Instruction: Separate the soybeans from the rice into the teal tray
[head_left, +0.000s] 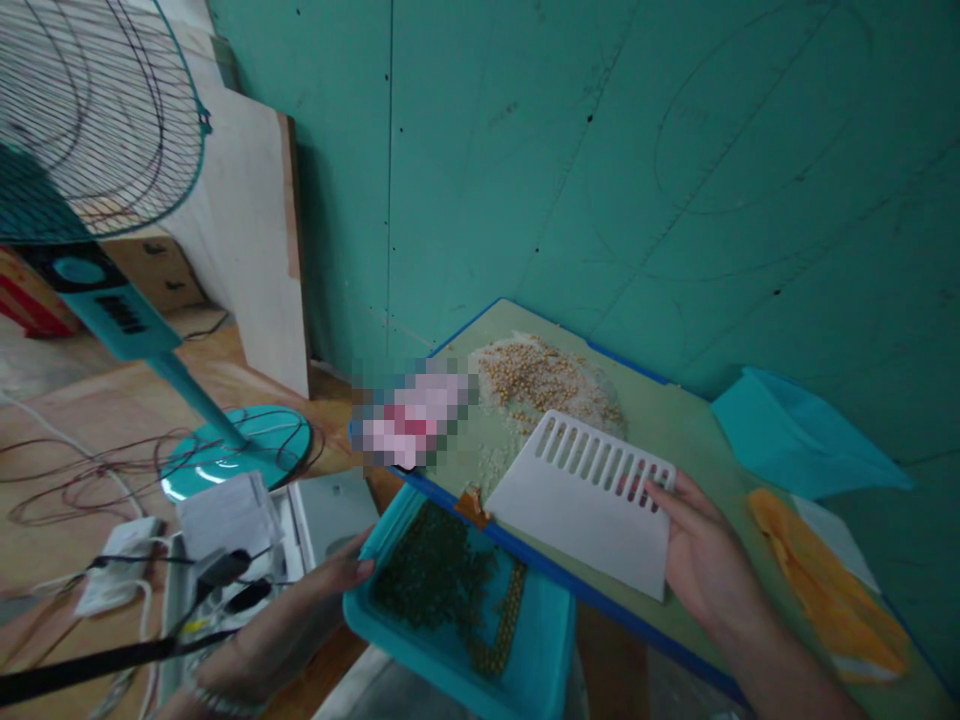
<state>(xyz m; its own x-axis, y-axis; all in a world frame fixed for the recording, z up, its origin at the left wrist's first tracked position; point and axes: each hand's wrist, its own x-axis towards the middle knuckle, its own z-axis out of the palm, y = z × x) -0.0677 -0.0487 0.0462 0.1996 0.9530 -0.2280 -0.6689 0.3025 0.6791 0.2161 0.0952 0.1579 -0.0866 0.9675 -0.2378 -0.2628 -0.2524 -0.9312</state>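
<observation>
Head view.
- I see right hand [705,565] gripping white slotted scraper [585,500] on table [675,420], near yellow bean pile [544,385].
- Left hand [315,600] clasps rim of teal tray [540,640], held below table edge, green beans [435,580] inside.
- Risk, my judgement: one-handed tray tips or drifts from edge, so beans spill floorward.

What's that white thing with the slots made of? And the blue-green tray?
The white scraper in the right hand looks like plastic: thin, smooth, evenly white, with neat slots. The teal tray at the left hand is probably plastic too: one solid colour, rounded rim.
</observation>
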